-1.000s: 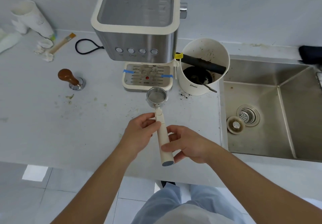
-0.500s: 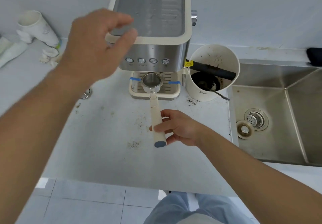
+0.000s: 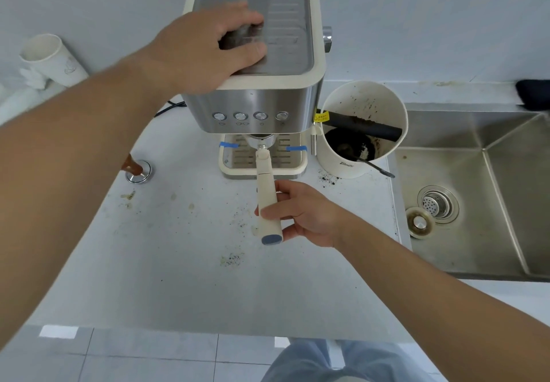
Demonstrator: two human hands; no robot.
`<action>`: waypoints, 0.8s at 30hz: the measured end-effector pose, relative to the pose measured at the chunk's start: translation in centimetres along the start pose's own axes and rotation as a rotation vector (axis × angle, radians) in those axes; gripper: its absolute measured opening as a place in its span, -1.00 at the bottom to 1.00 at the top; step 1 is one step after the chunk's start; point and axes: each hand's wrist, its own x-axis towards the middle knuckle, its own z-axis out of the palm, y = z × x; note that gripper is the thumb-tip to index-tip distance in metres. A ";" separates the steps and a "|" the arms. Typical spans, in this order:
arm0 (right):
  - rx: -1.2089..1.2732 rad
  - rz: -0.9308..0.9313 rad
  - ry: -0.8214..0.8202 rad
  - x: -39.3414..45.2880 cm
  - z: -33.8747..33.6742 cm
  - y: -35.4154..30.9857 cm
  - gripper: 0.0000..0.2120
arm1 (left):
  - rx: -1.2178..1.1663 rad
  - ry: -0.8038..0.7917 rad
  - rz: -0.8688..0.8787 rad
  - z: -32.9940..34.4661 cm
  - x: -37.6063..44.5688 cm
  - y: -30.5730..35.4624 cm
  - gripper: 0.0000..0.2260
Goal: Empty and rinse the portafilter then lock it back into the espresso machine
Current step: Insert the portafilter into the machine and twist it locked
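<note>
Sliding up under the group head, the portafilter (image 3: 265, 185) now has its steel basket tucked beneath the espresso machine (image 3: 256, 96), where a second ago it hung out over the bench (image 3: 178, 247). The right hand (image 3: 300, 215) wraps the smooth cream handle; the left hand (image 3: 208, 45), then beside it on the handle, presses flat and spread on the ribbed metal top. That looks like bracing, leaving only the locking twist. A stained knock box (image 3: 363, 131) stands just beside.

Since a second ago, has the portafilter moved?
Yes. The portafilter went from hovering in front of the drip tray to up under the espresso machine, its basket now tucked beneath the button panel, held by the right hand.
</note>
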 end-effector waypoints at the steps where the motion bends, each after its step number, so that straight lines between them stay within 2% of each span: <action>1: -0.003 -0.007 0.002 0.1 0.0 -0.1 -0.61 | -0.001 0.013 -0.005 0.1 0.0 0.1 -0.52; 8: -0.006 -0.046 0.052 1.6 0.2 -1.3 -0.57 | -0.060 0.058 -0.042 0.2 0.0 0.1 -0.46; 24: 0.127 -0.165 0.145 5.0 4.3 -1.1 -0.52 | -0.083 0.083 -0.025 0.3 0.1 0.1 -0.54</action>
